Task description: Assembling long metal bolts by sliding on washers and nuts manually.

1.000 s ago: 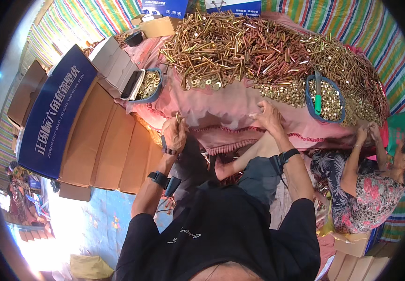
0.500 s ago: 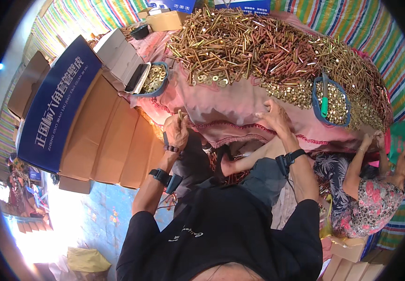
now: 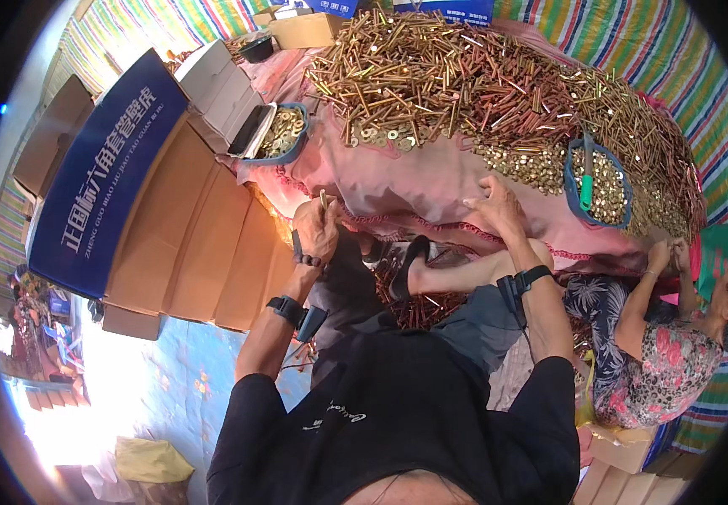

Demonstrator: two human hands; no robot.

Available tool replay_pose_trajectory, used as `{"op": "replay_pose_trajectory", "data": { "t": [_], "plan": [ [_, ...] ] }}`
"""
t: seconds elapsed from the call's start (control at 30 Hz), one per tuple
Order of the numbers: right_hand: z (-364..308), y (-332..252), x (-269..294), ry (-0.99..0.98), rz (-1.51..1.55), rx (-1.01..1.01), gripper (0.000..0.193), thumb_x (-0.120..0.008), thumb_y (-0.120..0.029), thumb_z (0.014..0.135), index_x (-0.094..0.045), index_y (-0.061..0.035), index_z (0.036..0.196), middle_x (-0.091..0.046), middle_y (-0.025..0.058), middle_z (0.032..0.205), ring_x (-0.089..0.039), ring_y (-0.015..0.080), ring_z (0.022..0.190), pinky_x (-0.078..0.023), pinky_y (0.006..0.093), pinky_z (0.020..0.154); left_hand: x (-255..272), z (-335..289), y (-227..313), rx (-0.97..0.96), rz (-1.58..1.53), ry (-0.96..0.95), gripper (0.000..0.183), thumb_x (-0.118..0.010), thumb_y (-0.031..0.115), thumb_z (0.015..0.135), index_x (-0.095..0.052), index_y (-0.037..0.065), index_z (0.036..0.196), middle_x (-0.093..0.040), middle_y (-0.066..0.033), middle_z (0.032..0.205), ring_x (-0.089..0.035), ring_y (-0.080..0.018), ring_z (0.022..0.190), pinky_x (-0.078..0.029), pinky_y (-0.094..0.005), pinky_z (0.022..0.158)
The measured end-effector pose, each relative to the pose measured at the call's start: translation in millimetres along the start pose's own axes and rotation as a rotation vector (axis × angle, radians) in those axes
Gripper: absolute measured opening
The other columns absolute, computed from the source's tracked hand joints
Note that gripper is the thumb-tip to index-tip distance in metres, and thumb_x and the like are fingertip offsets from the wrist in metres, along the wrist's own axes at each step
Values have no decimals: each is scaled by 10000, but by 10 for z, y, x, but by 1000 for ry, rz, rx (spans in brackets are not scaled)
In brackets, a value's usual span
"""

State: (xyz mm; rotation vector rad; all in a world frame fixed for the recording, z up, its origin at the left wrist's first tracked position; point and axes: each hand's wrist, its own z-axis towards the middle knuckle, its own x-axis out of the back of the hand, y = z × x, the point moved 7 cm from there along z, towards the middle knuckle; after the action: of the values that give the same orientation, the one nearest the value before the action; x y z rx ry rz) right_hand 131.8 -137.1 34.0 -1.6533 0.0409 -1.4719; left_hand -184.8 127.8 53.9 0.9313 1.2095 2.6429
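Observation:
My left hand (image 3: 317, 229) is closed around a short gold-coloured metal bolt (image 3: 324, 200), whose end stands up past the thumb and fingers. It hovers by the near left edge of the pink cloth (image 3: 414, 181). My right hand (image 3: 499, 209) is over the cloth's near part, with thumb and fingers curved and apart. I make out nothing between them. Beyond it lie loose small gold nuts (image 3: 532, 168) and a blue basin (image 3: 571, 189) of nuts with a green-handled tool (image 3: 586, 189) in it. A large heap of gold and reddish bolts (image 3: 440, 76) covers the far side.
At the left stand a blue basin of washers (image 3: 301, 143), a black tray (image 3: 250, 130) and a big opened blue-and-brown carton (image 3: 187, 219). Several washers (image 3: 385, 137) edge the heap. On the right a co-worker (image 3: 675, 362) sits with both hands at the cloth. Bolts (image 3: 419, 310) lie below my legs.
My bent leg and its dark shoe have shifted, uncovering more of the bolts below. The view has moved slightly. Both hands keep nearly the same place and shape.

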Motion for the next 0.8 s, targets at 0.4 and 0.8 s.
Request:
{"op": "replay_pose_trajectory", "data": {
  "t": [0.4,0.8],
  "plan": [
    [-16,-52,19,10,9,62,617,-908,-359,695,-663,-31,1156,-713,164,1055,-693,308,986,-541,410,850,-67,20,-21,-42,49,-2,149,-610,197,1021,-676,65,1000,-703,-107,794,-693,-278,743,-537,-411,674],
    [18,-43,-8,49,-41,61,658,-919,-355,676,-673,-30,1192,-709,146,1019,-692,314,989,-533,430,870,-307,-42,65,88,-53,-85,218,-566,259,1056,-675,70,1057,-700,-113,774,-705,-277,711,-546,-396,643]
  ]
}}
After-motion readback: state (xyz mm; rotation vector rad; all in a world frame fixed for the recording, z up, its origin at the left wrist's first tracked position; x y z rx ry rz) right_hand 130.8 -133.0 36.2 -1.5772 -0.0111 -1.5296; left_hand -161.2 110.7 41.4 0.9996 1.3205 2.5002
